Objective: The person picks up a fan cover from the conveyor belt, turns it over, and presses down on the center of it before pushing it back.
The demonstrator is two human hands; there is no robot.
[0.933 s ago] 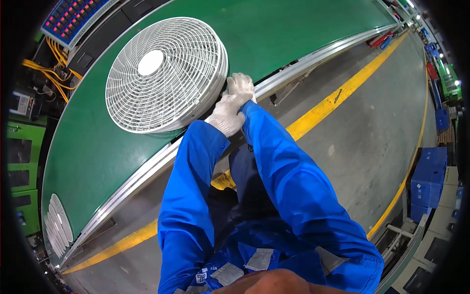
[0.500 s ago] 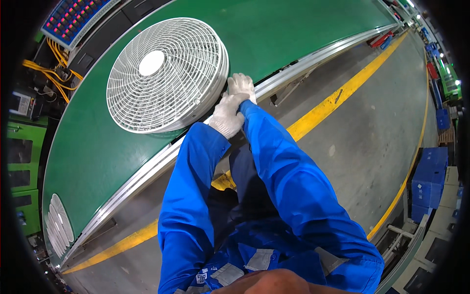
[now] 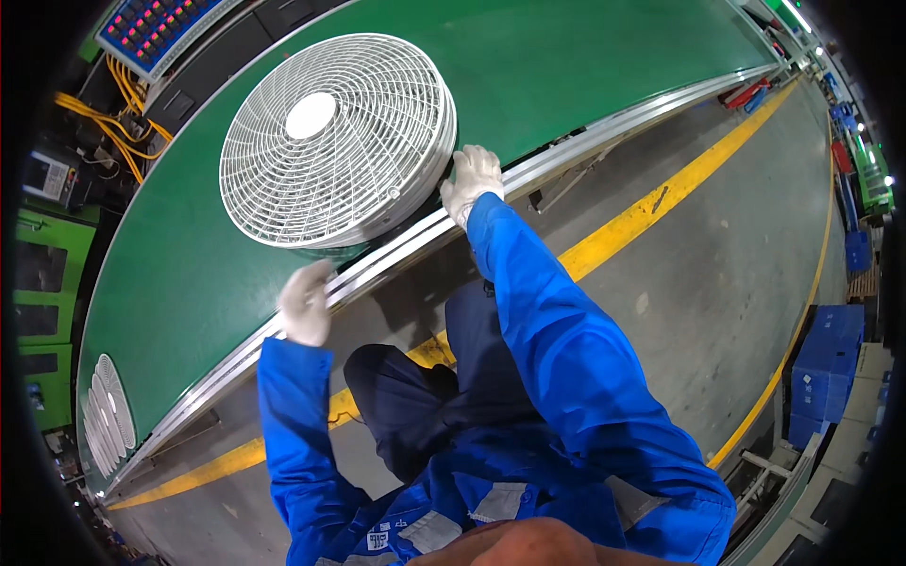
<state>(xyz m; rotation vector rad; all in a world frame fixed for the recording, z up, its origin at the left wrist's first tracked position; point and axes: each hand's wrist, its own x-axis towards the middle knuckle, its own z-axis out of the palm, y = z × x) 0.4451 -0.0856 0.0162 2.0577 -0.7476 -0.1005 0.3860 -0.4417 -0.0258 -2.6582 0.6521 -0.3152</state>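
Observation:
A round white fan grille (image 3: 408,196), spiral-wired with a plain white disc at its centre, lies on the green conveyor belt (image 3: 189,255). My right hand (image 3: 474,181), in a pale work glove, rests at the belt's near edge, just right of the grille's rim. Its fingers are extended over the edge, and I see nothing held in it. My left hand (image 3: 307,304), also gloved, hovers near the metal rail (image 3: 377,264), below and left of the grille. Motion blurs its fingers, so their pose is unclear.
More white grilles (image 3: 111,415) stand at the belt's far left end. Beyond the belt are a panel with red switches (image 3: 156,33) and yellow cables (image 3: 104,127). A yellow line (image 3: 623,231) crosses the grey floor. Blue boxes (image 3: 821,368) sit at right.
My left hand has come away from my right hand and moved left and nearer to me. My right hand stays by the grille. The whole view has shifted slightly.

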